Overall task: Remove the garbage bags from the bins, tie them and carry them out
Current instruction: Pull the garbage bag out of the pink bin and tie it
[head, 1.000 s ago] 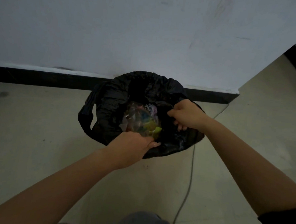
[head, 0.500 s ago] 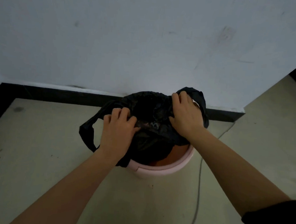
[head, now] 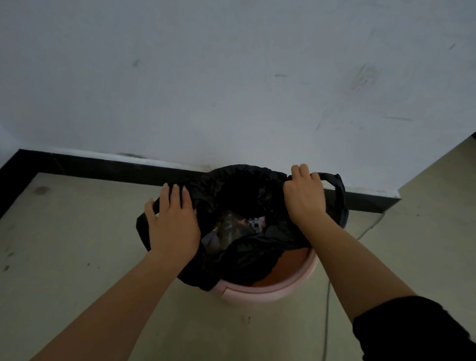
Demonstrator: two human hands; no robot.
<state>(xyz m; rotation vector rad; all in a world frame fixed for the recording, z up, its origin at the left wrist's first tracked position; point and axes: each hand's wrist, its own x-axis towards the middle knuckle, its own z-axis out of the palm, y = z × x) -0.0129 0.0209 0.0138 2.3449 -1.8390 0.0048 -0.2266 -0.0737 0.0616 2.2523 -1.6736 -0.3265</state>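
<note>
The black garbage bag sits half-lifted in the pink bin, trash showing in its mouth. Both hands are apart, gripping its rim: left hand at 9 o'clock, right hand at 2. The black baseboard runs at 12 and a cable trails across the floor at 4.

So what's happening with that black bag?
A person is taking the bag out of a pink bin by the wall. The left hand grips the bag's left edge and the right hand grips its right edge, next to a handle loop. The bag is off the bin's near rim but sits mostly inside. It is open, with trash showing, and not yet tied.
</note>
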